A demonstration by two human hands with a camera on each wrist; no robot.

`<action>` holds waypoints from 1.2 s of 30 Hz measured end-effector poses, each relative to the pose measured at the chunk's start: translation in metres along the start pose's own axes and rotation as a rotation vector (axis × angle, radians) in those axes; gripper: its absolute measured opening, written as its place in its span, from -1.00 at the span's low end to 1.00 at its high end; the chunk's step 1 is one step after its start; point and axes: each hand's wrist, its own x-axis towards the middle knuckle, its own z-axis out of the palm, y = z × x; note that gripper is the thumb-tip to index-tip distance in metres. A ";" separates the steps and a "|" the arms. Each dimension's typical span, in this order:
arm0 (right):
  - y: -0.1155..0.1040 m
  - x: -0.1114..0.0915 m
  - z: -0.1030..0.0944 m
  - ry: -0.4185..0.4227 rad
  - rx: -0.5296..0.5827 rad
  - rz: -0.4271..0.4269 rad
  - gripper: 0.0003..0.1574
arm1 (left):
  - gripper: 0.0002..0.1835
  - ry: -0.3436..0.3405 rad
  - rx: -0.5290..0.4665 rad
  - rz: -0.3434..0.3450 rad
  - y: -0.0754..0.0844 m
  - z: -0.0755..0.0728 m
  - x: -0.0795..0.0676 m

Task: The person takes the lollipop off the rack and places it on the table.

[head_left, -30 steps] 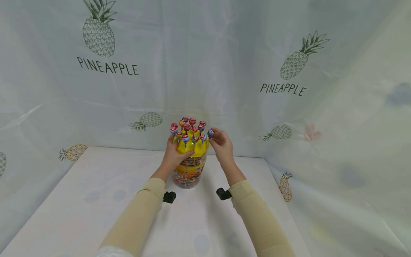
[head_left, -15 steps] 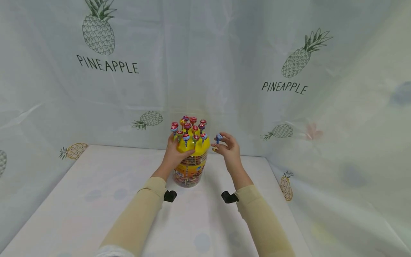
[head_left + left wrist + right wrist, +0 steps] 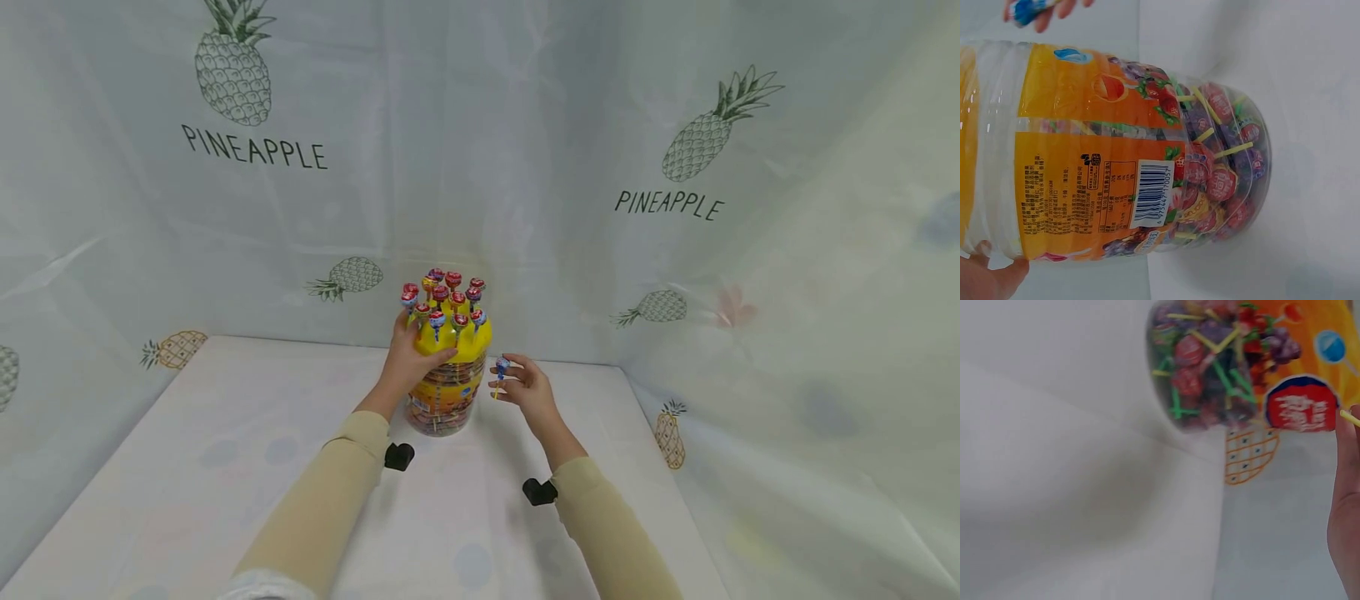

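Head view: a jar (image 3: 446,390) stands upright on the table (image 3: 300,417), lollipops (image 3: 440,295) rising from its yellow lid (image 3: 477,340). The left hand (image 3: 407,360) clasps its upper left side; the right hand (image 3: 531,390) pinches a blue lollipop (image 3: 502,365) by its stick (image 3: 496,393), just right of the jar. A firm left hold should prevent tipping.

Left wrist view: left fingers (image 3: 1007,281) touch the jar; the blue lollipop is beyond, apart from it.

Right wrist view: the stick's yellow end shows, its candy out of frame. A light pinch should suffice.
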 end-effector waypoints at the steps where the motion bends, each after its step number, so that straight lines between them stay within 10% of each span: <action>1: 0.004 -0.001 -0.001 -0.005 -0.005 0.011 -0.41 | 0.00 -0.001 -0.002 -0.001 0.000 0.000 0.000; 36: 0.095 -0.014 -0.023 -0.067 -0.288 0.250 -0.40 | 0.02 0.011 0.003 0.010 0.001 0.000 0.000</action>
